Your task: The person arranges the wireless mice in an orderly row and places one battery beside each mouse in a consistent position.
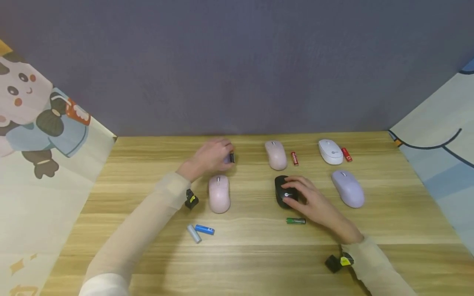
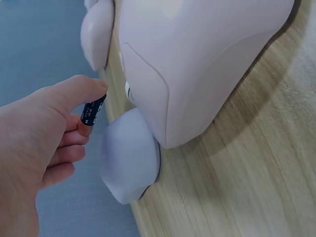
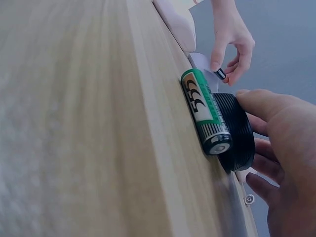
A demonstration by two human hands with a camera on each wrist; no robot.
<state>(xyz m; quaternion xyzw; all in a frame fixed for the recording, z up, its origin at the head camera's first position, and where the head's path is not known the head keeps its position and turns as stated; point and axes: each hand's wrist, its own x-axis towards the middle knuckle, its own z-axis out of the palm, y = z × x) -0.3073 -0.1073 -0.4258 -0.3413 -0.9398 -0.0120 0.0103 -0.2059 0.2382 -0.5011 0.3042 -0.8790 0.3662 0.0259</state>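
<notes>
My left hand point(image 1: 214, 154) is at the far left of the table and pinches a small black battery point(image 2: 92, 111) between thumb and fingers. Under and beside that hand sits a lavender-grey mouse point(image 2: 129, 153), mostly hidden by it in the head view. A pale pink mouse point(image 1: 219, 194) rests nearer, by the left wrist. My right hand point(image 1: 311, 201) grips a black mouse point(image 1: 282, 193) on the table, thumb and fingers around its sides. Just in front of that mouse lies a green and white battery point(image 3: 201, 111).
Farther back stand another pink mouse point(image 1: 275, 155) with a red battery point(image 1: 294, 158), and a white mouse point(image 1: 331, 151) beside a second red battery point(image 1: 346, 154). A purple mouse point(image 1: 348, 189) sits right. Blue point(image 1: 205, 230) and grey point(image 1: 194, 234) batteries lie front left. A grey wall point(image 1: 237, 70) closes the back.
</notes>
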